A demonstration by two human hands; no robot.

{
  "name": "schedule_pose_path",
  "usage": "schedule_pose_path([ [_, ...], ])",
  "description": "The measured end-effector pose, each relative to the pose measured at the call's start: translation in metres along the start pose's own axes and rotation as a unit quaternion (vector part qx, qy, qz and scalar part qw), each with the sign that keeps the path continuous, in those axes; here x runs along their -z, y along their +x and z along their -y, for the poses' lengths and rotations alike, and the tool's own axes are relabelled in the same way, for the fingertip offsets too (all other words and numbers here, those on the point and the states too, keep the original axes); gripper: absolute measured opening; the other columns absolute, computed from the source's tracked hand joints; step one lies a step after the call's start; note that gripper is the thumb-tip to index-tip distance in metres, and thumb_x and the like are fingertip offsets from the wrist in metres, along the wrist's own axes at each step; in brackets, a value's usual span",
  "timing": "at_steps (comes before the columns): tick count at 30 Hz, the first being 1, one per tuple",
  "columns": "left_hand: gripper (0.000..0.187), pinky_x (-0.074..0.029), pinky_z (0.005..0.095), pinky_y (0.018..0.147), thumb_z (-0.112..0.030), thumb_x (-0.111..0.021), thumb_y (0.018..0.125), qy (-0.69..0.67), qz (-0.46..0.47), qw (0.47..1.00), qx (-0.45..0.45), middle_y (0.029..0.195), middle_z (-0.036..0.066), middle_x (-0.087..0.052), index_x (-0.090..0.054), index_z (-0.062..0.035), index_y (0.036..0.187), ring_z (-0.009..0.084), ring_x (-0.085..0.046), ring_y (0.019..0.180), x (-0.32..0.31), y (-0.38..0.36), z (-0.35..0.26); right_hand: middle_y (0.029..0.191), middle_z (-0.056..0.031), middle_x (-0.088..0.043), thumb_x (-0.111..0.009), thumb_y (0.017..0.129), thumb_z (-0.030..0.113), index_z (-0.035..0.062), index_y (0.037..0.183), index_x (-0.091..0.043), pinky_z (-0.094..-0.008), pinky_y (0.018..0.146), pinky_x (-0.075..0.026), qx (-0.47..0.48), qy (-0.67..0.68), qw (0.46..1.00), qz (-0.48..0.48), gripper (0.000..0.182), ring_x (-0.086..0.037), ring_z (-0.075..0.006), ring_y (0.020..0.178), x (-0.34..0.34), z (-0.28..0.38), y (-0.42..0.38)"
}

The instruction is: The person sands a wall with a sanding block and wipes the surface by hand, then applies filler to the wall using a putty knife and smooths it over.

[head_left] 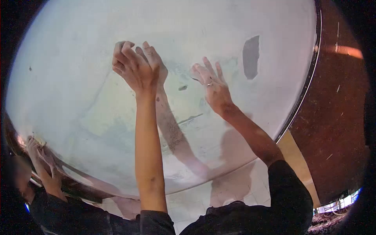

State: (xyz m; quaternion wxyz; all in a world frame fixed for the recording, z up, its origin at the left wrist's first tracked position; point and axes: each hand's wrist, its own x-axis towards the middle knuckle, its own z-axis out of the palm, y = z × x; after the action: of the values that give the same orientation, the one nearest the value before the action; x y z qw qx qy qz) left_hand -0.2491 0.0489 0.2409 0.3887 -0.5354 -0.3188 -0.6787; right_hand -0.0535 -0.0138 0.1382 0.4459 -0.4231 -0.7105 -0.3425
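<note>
A large, pale, smooth panel (219, 23) with greenish, smudged patches fills most of the view. Over its middle, my left hand (135, 66) is raised with bent, slightly parted fingers; nothing shows in them, and its dark reflection or shadow falls beside it. Lower on the right, my right hand (213, 84) wears a ring and has its fingers spread at the panel's surface. A thin dark edge shows by its fingertips; I cannot make out what it is. Between the hands lies a small dark mark (183, 87). Right of my right hand is a grey, long patch (250, 57).
At the lower left, another person's hands (37, 150) are at the panel's edge, near a small yellowish piece (39, 141). A dark rim (305, 94) borders the panel on the right, with a brown surface (333, 129) beyond. Pale floor tiles (188, 207) show below.
</note>
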Motion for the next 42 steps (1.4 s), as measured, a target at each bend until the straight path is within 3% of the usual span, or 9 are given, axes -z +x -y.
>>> schedule_pose_path([
  [12, 0.073, -0.022, 0.0466, 0.115, -0.036, -0.057, 0.089, -0.123, 0.339, 0.929, -0.083, 0.150, 0.018, -0.035, -0.031, -0.0012, 0.147, 0.0294, -0.032, 0.140, 0.023, -0.164, -0.082, 0.142, -0.0214, -0.040, -0.050, 0.075, -0.009, 0.0004, 0.133, -0.050, -0.0600, 0.116, -0.013, -0.132, 0.029, 0.963, 0.235, 0.059, -0.025, -0.0364, 0.141, 0.009, 0.009, -0.222],
  [15, 0.060, -0.027, 0.0391, 0.115, -0.037, -0.055, 0.092, -0.242, 0.564, 0.787, -0.069, 0.148, 0.007, -0.042, -0.043, -0.0043, 0.141, 0.0211, -0.040, 0.134, 0.085, -0.331, -0.122, 0.143, -0.0227, -0.039, -0.057, 0.075, -0.005, 0.0016, 0.135, -0.046, -0.0545, 0.114, -0.018, -0.251, 0.096, 0.926, 0.266, 0.061, -0.030, -0.0416, 0.136, 0.016, 0.017, -0.364],
  [18, 0.046, -0.028, 0.0391, 0.114, -0.033, -0.049, 0.095, -0.100, 0.884, 0.452, -0.061, 0.142, 0.011, -0.047, -0.053, -0.0073, 0.133, 0.0241, -0.041, 0.133, 0.204, -0.486, -0.115, 0.138, -0.0266, -0.043, -0.056, 0.084, 0.005, -0.0011, 0.134, -0.046, -0.0484, 0.105, -0.036, -0.211, 0.058, 0.918, 0.332, 0.051, -0.041, -0.0446, 0.126, 0.064, 0.023, -0.501],
  [29, 0.035, -0.037, 0.0436, 0.106, -0.030, -0.045, 0.095, 0.124, 0.933, 0.049, 0.335, 0.128, 0.019, -0.056, -0.063, -0.0087, 0.116, 0.0321, -0.049, 0.124, 0.593, -0.584, -0.039, 0.101, -0.0237, -0.063, -0.061, 0.086, 0.041, 0.0079, 0.125, -0.055, -0.0490, 0.081, -0.049, -0.598, 0.020, 0.697, 0.395, 0.051, -0.062, -0.0397, 0.090, 0.233, -0.001, -0.677],
  [32, 0.034, -0.040, 0.0449, 0.103, -0.029, -0.044, 0.095, 0.065, 0.950, 0.094, 0.292, 0.124, 0.021, -0.058, -0.066, -0.0091, 0.111, 0.0343, -0.051, 0.121, 0.597, -0.603, -0.062, 0.108, -0.0248, -0.063, -0.062, 0.087, 0.036, 0.0023, 0.125, -0.055, -0.0499, 0.081, -0.049, -0.368, -0.037, 0.821, 0.435, 0.051, -0.061, -0.0418, 0.093, 0.137, -0.055, -0.729],
  [34, 0.039, -0.046, 0.0461, 0.095, -0.037, -0.041, 0.096, -0.137, 0.931, 0.334, 0.061, 0.112, 0.023, -0.063, -0.067, -0.0089, 0.107, 0.0384, -0.058, 0.110, 0.544, -0.617, -0.075, 0.110, -0.0229, -0.064, -0.059, 0.090, 0.036, -0.0029, 0.130, -0.045, -0.0477, 0.084, -0.048, -0.475, 0.265, 0.731, 0.411, 0.057, -0.061, -0.0403, 0.100, 0.135, -0.077, -0.552],
  [36, 0.038, -0.048, 0.0458, 0.091, -0.036, -0.047, 0.097, -0.140, 0.816, 0.476, 0.297, 0.113, 0.019, -0.065, -0.067, -0.0068, 0.111, 0.0380, -0.060, 0.108, 0.471, -0.629, -0.094, 0.114, -0.0248, -0.063, -0.061, 0.091, 0.022, -0.0068, 0.128, -0.045, -0.0404, 0.093, -0.046, -0.376, 0.340, 0.806, 0.306, 0.050, -0.060, -0.0365, 0.109, 0.111, -0.084, -0.457],
  [39, 0.031, -0.046, 0.0439, 0.094, -0.022, -0.055, 0.095, -0.152, 0.652, 0.702, 0.243, 0.116, 0.021, -0.063, -0.062, -0.0050, 0.120, 0.0382, -0.059, 0.109, 0.317, -0.481, -0.171, 0.123, -0.0145, -0.059, -0.060, 0.092, 0.014, -0.0050, 0.130, -0.046, -0.0322, 0.098, -0.042, -0.506, 0.363, 0.738, 0.259, 0.044, -0.056, -0.0211, 0.117, 0.025, -0.087, -0.435],
  [42, 0.040, -0.042, 0.0367, 0.097, -0.027, -0.048, 0.100, -0.261, 0.483, 0.634, 0.544, 0.114, 0.020, -0.063, -0.055, 0.0053, 0.122, 0.0307, -0.058, 0.111, 0.221, -0.353, -0.224, 0.117, -0.0111, -0.058, -0.063, 0.092, 0.016, -0.0042, 0.130, -0.045, -0.0296, 0.094, -0.045, -0.563, 0.622, 0.511, 0.188, 0.046, -0.056, -0.0185, 0.110, 0.077, -0.051, -0.287],
])
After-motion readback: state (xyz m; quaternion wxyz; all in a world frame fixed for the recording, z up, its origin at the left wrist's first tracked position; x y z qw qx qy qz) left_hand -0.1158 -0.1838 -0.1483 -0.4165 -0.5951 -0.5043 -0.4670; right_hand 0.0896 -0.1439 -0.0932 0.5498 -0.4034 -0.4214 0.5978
